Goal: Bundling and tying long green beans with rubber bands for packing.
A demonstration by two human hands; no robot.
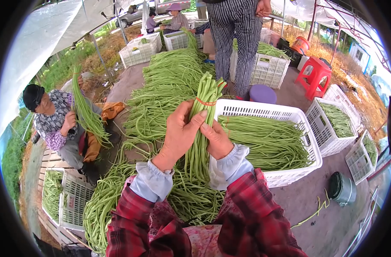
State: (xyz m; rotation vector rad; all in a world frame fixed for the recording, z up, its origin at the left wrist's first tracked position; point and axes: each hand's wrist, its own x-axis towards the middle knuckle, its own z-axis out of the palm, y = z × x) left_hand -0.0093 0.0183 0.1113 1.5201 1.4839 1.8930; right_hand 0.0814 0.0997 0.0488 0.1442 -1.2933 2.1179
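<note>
A bundle of long green yardlong beans [198, 151] is held upright before me, its upper ends together and its tails hanging down. My left hand [181, 131] wraps the bundle from the left, thumb across the front. From the right, my right hand [217, 138] grips it slightly lower, the two thumbs almost meeting. Around the beans just above my fingers runs an orange-red rubber band [206, 102]. Loose beans [195, 199] lie below the bundle by my lap. Right of my hands stands a white plastic crate [266, 109] with banded beans [266, 144] laid lengthwise in it.
A long heap of beans [166, 86] stretches ahead. At left a seated person [60, 119] holds another bundle; a standing person [235, 41] is ahead. Bean-filled crates [330, 128] line the right, near a red stool [314, 77], a purple round seat [263, 94] and a bucket [343, 189].
</note>
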